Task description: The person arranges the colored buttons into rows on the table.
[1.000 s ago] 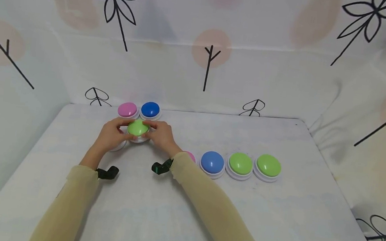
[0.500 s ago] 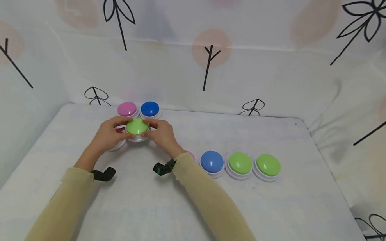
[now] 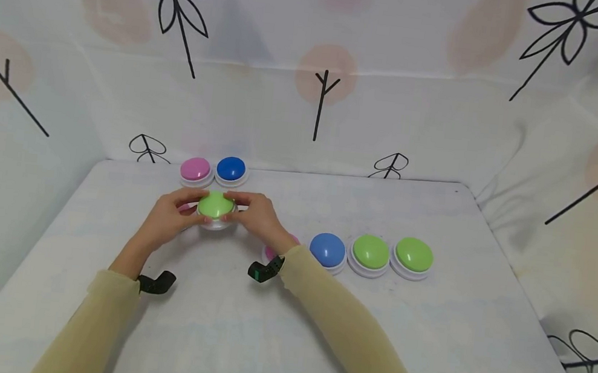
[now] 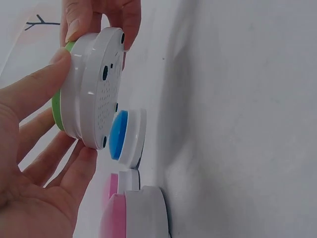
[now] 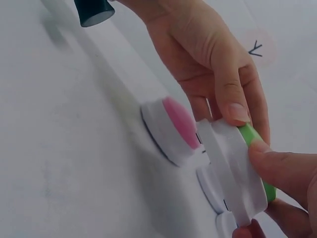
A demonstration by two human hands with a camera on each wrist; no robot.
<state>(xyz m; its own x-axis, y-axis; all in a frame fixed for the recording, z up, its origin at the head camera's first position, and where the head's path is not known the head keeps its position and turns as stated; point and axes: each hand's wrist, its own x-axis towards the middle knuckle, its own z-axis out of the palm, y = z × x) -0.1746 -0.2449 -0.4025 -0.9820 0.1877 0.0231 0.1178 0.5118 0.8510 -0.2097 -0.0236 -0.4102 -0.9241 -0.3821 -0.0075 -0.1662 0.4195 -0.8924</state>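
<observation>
A round green push button with a white base is held up off the table between both hands. My left hand grips its left side, and my right hand grips the right side, thumbs toward the near edge. The left wrist view shows the button's white underside, with small holes and dark feet, tilted clear of the table. Behind the left fingers a pink button is mostly hidden. Farther back stand another pink button and a dark blue button, side by side.
To the right is a row: a pink button partly behind the right wrist, a blue button, a green button and a second green button. The white table ends at a patterned backdrop.
Both hands have lifted the green button and drawn it slightly toward me, away from the back pink and blue buttons. More of the row's pink button now shows.
</observation>
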